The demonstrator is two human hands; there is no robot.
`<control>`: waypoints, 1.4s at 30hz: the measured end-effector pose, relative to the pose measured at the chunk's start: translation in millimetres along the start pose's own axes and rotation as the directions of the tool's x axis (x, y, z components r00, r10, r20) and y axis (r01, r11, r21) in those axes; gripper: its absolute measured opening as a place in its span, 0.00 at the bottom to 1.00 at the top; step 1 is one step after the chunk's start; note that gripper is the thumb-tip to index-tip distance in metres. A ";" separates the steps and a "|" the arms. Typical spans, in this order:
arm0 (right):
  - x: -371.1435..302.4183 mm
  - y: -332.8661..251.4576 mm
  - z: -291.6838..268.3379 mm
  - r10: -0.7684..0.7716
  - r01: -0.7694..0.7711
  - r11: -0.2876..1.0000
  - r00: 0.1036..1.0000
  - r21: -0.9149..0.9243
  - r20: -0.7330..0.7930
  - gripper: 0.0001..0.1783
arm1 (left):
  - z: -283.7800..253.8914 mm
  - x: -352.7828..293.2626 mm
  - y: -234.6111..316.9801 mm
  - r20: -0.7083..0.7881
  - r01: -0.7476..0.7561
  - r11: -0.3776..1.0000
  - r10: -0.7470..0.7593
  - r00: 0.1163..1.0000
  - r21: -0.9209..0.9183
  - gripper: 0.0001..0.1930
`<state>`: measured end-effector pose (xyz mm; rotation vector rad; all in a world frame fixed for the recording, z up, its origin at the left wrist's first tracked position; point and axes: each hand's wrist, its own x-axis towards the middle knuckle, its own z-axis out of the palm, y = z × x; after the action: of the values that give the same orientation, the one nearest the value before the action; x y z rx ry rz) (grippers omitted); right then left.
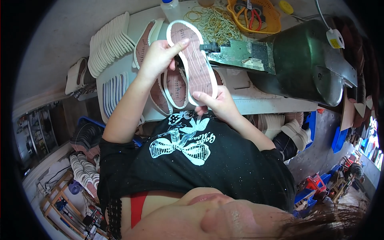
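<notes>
The left grip [162, 55] and right grip [220, 104] are partly hidden by the held sole [196, 64]. Just right of it, another sole [219, 77] is mostly covered; beyond the held sole's upper end, a bottle [172, 10] is cut off.

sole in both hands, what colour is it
The sole is pinkish brown with a white rim, clearest in the head view.

Yellow basket [275, 17] holding red-handled pliers [252, 20]; blue-capped bottle [171, 11].
</notes>
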<state>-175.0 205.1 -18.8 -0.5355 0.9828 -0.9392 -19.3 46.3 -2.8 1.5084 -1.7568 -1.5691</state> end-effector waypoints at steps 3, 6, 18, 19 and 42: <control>15.6 5.2 3.8 -0.097 0.101 0.994 0.992 0.037 -0.085 0.13 | -9.7 14.3 8.8 0.005 0.063 0.992 -0.064 0.998 0.106 0.29; 27.8 -0.6 12.4 -0.188 0.194 0.981 0.971 0.024 -0.147 0.14 | -21.3 30.9 13.6 0.013 0.010 0.962 -0.014 1.000 0.271 0.33; 51.9 -9.4 23.9 -0.251 0.287 0.951 0.934 0.114 -0.256 0.20 | -37.3 71.5 60.7 0.714 -0.621 0.613 0.128 0.688 0.489 0.21; 52.5 -9.5 23.3 -0.248 0.281 0.954 0.935 0.103 -0.254 0.21 | -38.1 71.6 60.7 0.695 -0.622 0.567 0.116 0.710 0.540 0.19; 43.2 -19.7 5.5 -0.193 0.223 0.955 0.968 0.194 -0.162 0.18 | -19.8 -1.3 26.3 0.531 0.039 0.949 -0.209 0.821 0.312 0.17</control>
<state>-168.5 157.8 -21.3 -0.4023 0.9513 -1.2702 -15.3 32.8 27.0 1.3930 -2.3335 -2.0547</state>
